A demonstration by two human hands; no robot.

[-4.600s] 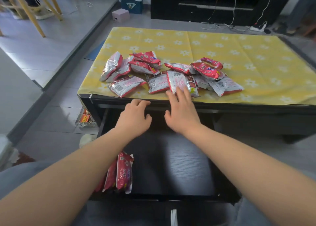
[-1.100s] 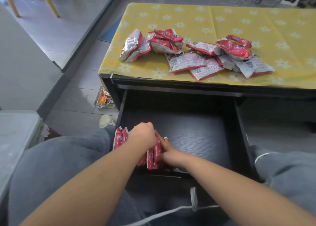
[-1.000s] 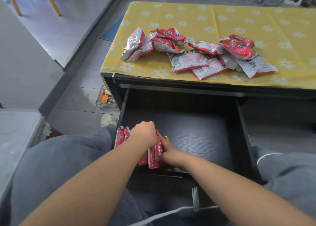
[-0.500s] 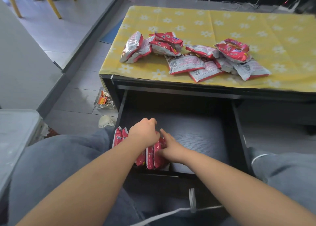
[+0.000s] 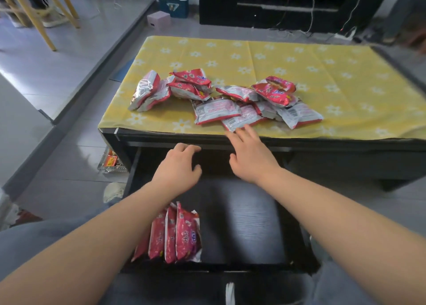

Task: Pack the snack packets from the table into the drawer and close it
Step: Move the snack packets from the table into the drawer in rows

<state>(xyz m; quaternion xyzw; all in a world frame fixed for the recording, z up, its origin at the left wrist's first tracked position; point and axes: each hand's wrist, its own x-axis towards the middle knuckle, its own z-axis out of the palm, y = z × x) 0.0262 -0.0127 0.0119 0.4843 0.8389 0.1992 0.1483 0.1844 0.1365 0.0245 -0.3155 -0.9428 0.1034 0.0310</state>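
Standing edgewise in drawer [image 5: 249,224], packets [image 5: 184,233] run front-to-back; left hand [image 5: 178,168], right hand [image 5: 250,157] relaxed, empty.

A living room in a home. A low black coffee table [image 5: 322,143], covered with a yellow tablecloth [image 5: 299,58] printed with white flowers, stands on a grey tiled floor [image 5: 76,154]. Against the far wall is a long dark TV cabinet [image 5: 276,11] with loose cables [image 5: 312,9] hanging over its front and a power strip [image 5: 345,33] on the floor nearby. To the left, pale wooden chair legs [image 5: 39,21] stand on a raised floor level. A small pink box [image 5: 158,21] sits on the floor beyond the table.
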